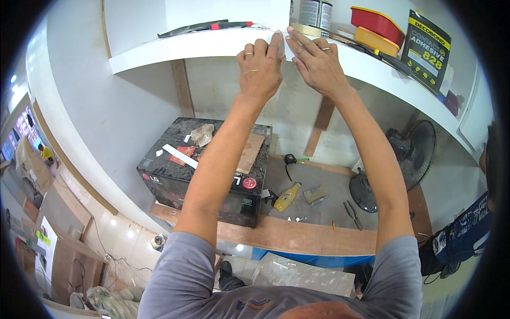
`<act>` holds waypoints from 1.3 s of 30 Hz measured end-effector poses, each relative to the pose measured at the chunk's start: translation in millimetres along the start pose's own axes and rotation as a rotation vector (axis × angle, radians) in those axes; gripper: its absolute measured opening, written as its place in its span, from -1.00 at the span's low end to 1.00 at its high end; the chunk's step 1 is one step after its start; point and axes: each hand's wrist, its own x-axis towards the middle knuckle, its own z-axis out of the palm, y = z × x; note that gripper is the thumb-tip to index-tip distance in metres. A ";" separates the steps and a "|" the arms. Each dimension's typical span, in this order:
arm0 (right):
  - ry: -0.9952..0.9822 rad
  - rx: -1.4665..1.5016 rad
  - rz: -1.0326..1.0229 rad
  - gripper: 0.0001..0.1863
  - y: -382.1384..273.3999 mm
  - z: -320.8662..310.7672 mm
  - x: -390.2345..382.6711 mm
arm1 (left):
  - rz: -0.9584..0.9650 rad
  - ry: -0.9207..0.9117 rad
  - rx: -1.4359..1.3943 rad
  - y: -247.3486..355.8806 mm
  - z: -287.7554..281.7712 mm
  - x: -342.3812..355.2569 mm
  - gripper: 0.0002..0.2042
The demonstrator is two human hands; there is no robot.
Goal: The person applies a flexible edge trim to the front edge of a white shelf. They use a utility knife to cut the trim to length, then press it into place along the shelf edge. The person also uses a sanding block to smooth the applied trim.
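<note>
Both my arms reach up to the front edge of a white shelf (207, 47), where a vertical white panel meets it. My left hand (260, 69) presses against this edge with its fingers curled and the index finger pointing up. Whatever lies under those fingertips is hidden. Just to the right, my right hand (321, 66) rests on the same edge, fingers stretched out and slightly apart, holding nothing. A roll of masking tape (306, 30) lies on the shelf behind my right fingertips. Left of my left hand are long dark tools with red parts (215, 25).
The shelf also bears a tin can (316, 13), red (377, 24) and yellow tubs (376, 40) and a black adhesive pack (426, 50). Below stand a black carton (175, 183) and a fan (417, 154); pliers (352, 215) and a yellow bottle (287, 198) lie between. Another person (462, 234) is at right.
</note>
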 end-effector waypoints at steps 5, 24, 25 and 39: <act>0.009 -0.040 -0.037 -0.44 0.8 0.2 -0.1 | -0.090 0.034 -0.010 8.3 7.2 -0.8 -0.43; -0.047 -0.126 -0.126 -0.48 3.9 -2.4 -1.7 | 0.010 -0.165 0.156 6.6 -15.0 10.5 -0.35; -0.058 -0.111 -0.123 -0.48 4.2 -3.3 -1.2 | 0.023 -0.180 0.172 5.3 -16.7 10.3 -0.35; -0.140 0.063 0.026 -0.32 4.3 -6.2 1.4 | -0.083 -0.250 -0.411 -35.3 -29.0 9.3 -0.24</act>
